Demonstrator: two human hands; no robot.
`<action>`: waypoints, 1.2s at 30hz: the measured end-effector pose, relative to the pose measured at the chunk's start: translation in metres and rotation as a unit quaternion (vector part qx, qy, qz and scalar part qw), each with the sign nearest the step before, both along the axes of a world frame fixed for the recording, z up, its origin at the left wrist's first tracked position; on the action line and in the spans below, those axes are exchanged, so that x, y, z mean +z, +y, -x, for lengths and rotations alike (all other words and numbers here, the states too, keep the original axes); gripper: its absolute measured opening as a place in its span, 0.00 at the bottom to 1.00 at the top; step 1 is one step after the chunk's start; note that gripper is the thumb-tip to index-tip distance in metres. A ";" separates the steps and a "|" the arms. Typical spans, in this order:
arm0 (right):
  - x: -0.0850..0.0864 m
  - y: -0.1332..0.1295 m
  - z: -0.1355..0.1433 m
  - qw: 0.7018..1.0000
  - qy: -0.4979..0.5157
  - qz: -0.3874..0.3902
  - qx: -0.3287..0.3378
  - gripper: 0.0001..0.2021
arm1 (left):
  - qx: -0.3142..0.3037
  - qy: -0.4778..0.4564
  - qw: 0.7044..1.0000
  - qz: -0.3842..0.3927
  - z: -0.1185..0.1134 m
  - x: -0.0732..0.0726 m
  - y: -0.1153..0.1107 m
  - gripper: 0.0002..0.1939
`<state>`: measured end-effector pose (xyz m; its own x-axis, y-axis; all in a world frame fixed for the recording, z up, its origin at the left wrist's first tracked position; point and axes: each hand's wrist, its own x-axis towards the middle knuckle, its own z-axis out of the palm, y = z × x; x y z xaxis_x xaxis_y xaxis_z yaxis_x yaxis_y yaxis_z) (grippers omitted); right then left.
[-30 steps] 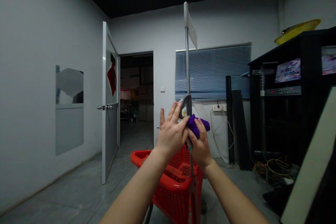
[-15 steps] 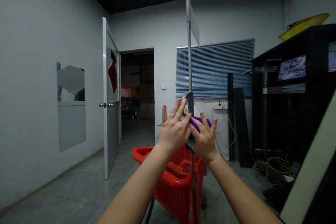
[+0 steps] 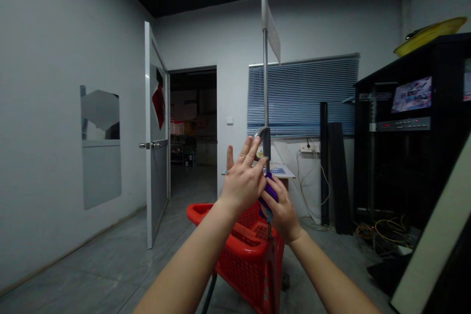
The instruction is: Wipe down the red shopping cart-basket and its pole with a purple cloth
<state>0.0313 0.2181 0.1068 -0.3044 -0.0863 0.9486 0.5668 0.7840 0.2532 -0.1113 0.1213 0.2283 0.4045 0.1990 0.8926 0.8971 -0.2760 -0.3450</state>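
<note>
A metal pole (image 3: 265, 78) stands up from a red plastic shopping cart (image 3: 243, 260) and carries a thin white board (image 3: 271, 34) edge-on at its top. Partway down the pole is a curved grey fitting (image 3: 267, 143). My left hand (image 3: 243, 181) is beside the pole below this fitting, its fingers stretched up and apart; its palm faces away, so contact there is hidden. Lower down, my right hand (image 3: 281, 206) has its fingers curled round a purple thing (image 3: 271, 187) against the pole. Its kind is unclear, as the hands cover most of it.
A white door (image 3: 150, 181) stands ajar at left, beside a wall mirror (image 3: 101, 157). Behind the cart is a small table (image 3: 281, 171) below a window blind (image 3: 301, 98). At right are a black cabinet (image 3: 405, 157), tangled cables (image 3: 390, 233) and a leaning pale board (image 3: 434, 245).
My right hand has moved down slightly, and its spread fingers have closed round the purple thing, which now sits lower and more bunched. My left hand has barely moved.
</note>
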 end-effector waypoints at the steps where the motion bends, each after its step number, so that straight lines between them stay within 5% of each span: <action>1: -0.007 -0.002 0.002 1.000 -0.003 0.001 -0.006 0.24 | 0.001 -0.002 1.000 0.000 0.001 0.000 0.000 0.16; 6: -0.019 -0.009 0.009 0.998 -0.011 -0.026 -0.055 0.21 | 0.004 -0.003 1.000 -0.004 0.008 0.001 0.001 0.16; 15: 0.041 0.003 0.010 0.998 0.001 -0.057 -0.039 0.20 | 0.008 0.012 1.000 -0.001 0.012 0.002 0.000 0.17; 27: -0.026 -0.009 0.014 0.998 -0.036 -0.034 -0.040 0.21 | 0.035 0.035 0.999 -0.021 0.014 -0.001 0.005 0.20; 36: 0.007 -0.007 0.016 0.994 -0.059 -0.045 -0.078 0.20 | 0.041 0.071 0.997 0.003 0.008 -0.003 0.006 0.17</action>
<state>0.0155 0.2110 0.1141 -0.4301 -0.1114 0.8959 0.6417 0.6603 0.3902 -0.1191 0.1276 0.2256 0.5093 0.2411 0.8261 0.8587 -0.2062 -0.4692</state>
